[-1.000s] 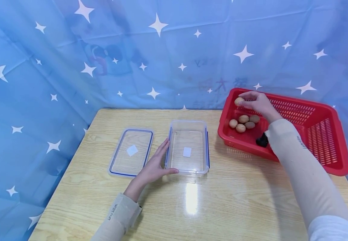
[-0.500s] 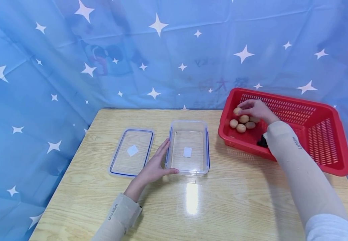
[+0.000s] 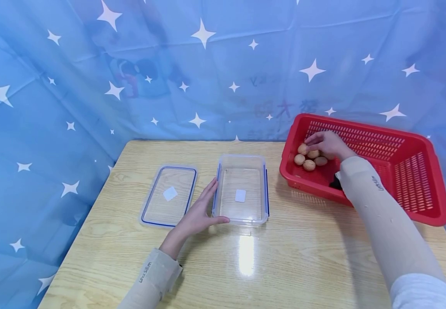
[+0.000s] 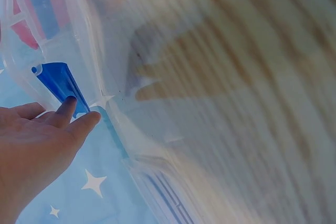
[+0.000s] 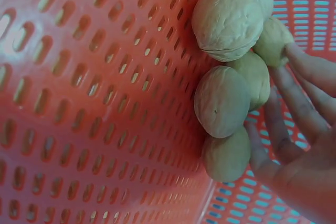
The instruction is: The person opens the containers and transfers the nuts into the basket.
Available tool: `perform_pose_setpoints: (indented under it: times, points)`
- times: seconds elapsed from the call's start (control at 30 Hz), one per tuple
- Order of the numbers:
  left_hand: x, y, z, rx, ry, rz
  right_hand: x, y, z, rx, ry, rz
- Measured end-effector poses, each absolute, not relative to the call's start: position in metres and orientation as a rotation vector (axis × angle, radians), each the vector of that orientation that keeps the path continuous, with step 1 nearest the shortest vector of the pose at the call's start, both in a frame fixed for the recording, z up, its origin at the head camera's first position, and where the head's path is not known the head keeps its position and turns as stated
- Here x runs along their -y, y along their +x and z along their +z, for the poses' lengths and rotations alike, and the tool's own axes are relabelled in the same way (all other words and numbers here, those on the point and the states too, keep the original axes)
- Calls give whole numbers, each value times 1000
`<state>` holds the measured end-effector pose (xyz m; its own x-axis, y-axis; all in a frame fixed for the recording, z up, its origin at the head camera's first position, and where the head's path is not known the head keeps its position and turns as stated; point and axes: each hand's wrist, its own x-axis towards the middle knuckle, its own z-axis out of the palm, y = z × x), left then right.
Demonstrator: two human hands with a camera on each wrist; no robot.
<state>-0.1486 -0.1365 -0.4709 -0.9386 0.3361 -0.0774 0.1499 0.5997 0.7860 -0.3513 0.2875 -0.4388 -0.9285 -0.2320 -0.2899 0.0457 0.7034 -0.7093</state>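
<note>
My left hand (image 3: 197, 216) rests against the left side of a clear plastic food container (image 3: 261, 219), its fingers extended and the thumb at the front corner. In the left wrist view its fingertips touch the container's blue latch (image 4: 62, 81). Inside the left end of a red basket (image 3: 385, 212), my right hand (image 3: 332, 143) pinches a walnut (image 3: 302, 149) between thumb and fingers. Several other walnuts (image 3: 309, 165) lie close beside it. The right wrist view shows that walnut (image 5: 272, 40) at the fingertips of the right hand (image 5: 304, 129), partly behind nearer walnuts (image 5: 227, 23).
The container's clear lid (image 3: 182, 201), edged in blue, lies on the wooden table (image 3: 304, 266) to the left. A black object (image 3: 336, 182) sits in the basket near the right wrist. A blue star-patterned cloth (image 3: 223, 64) hangs behind the table.
My right hand has come down and toward me inside the basket, bringing the pinched walnut from near the back rim to the other walnuts. The left hand and container have stayed put.
</note>
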Motion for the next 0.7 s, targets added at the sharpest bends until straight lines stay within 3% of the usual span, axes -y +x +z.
perform_pose_setpoints:
  times: [0.43, 0.7]
  points:
    - [133, -152, -469, -2624, 427, 1176, -296, -343, -431, -2579, -115, -1121]
    - [140, -157, -451, -2746, 425, 905, -296, -339, -405, -2629, -169, -1199]
